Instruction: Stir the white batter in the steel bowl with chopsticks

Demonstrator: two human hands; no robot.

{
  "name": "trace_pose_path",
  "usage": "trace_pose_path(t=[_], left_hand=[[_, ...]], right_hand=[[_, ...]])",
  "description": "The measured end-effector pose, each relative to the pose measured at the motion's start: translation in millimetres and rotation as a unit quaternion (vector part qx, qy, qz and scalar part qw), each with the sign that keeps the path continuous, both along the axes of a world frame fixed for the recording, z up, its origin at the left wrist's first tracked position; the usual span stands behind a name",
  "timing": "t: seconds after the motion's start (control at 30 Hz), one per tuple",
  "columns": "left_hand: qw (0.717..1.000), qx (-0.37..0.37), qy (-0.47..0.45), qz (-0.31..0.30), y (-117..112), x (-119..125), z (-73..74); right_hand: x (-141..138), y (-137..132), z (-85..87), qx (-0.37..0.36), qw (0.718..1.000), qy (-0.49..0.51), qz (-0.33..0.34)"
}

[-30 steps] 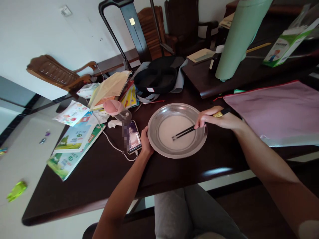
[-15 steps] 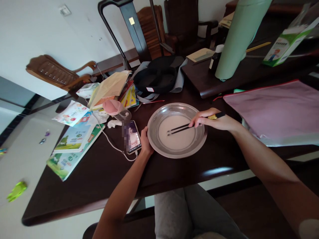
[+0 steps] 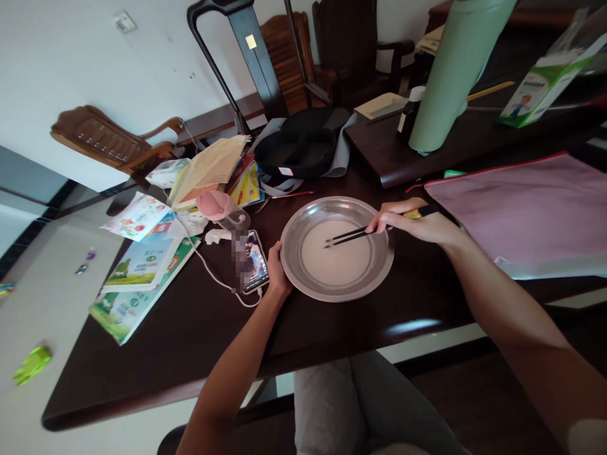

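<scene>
A wide metal bowl (image 3: 294, 278) stands on the dark table and holds a whitish liquid (image 3: 332, 265). My left hand (image 3: 279, 268) grips the bowl's left rim, thumb on the edge and the other fingers mostly hidden beneath it. In my right hand (image 3: 403, 220) is a pair of black chopsticks (image 3: 351, 236) with gold-coloured upper ends. Their tips point left over the liquid; whether they dip into it I cannot tell. Just left of my left hand lies a phone (image 3: 256, 259) with a lit screen and a white cable plugged in.
Booklets (image 3: 137, 265) and papers cover the table's left side, beside a pink-lidded clear cup (image 3: 220, 210). Behind the bowl lies a black bag (image 3: 303, 145). A green flask (image 3: 458, 82) stands on a raised surface, and a pink zip pouch (image 3: 526, 208) lies at right.
My right hand and the chopsticks have shifted slightly up and to the right over the bowl. The picture on the phone screen has changed. My left hand stays on the rim.
</scene>
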State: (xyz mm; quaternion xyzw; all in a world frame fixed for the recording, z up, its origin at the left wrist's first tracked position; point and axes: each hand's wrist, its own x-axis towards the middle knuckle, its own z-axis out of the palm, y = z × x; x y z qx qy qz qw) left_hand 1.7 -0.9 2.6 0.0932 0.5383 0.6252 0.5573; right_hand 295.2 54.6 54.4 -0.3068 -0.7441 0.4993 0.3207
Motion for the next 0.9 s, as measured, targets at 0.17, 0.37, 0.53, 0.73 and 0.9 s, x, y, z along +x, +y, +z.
trace_pose_path(t=[0.17,0.37,0.53,0.73,0.9], left_hand=[[1.000,-0.014,-0.014,0.014,-1,1,3.1],[1.000,-0.008,-0.016,0.005,-1,0,1.2],[1.000,-0.015,-0.016,0.006,0,0,1.6],[0.999,-0.011,-0.017,0.027,0,1,2.5],[0.999,-0.018,-0.017,0.025,-1,3,6.9]], right_hand=[[16,1,9.4,-0.007,0.999,0.015,-0.043],[3,0,-0.3,0.012,0.999,0.001,0.048],[10,2,4.6,0.016,0.999,0.007,-0.050],[9,1,4.5,0.002,0.999,0.018,0.049],[4,2,-0.7,0.047,0.999,0.012,0.006]])
